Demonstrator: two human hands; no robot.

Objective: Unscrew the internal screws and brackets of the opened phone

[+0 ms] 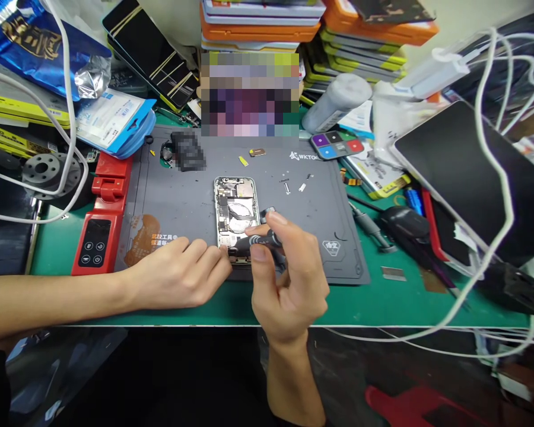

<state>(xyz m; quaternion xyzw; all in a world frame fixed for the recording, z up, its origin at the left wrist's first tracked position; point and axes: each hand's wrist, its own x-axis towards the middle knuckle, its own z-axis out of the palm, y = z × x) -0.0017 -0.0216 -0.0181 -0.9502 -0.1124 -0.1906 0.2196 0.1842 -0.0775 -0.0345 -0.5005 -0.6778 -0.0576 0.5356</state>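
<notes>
An opened phone lies on the grey repair mat, its inner boards and a pale round coil showing. My left hand is closed, fingers curled, at the phone's lower left corner; its thumb and fingertips are partly hidden there. Between thumb and fingers my right hand holds a dark screwdriver with light rings round its handle. The tool slants low over the phone's lower end, and its tip is hard to make out.
Small loose parts lie on the mat right of the phone. A red device with buttons borders it at left. To the right are a dark tablet-like panel, a grey pen-like tool and a white cable. Stacked boxes stand behind.
</notes>
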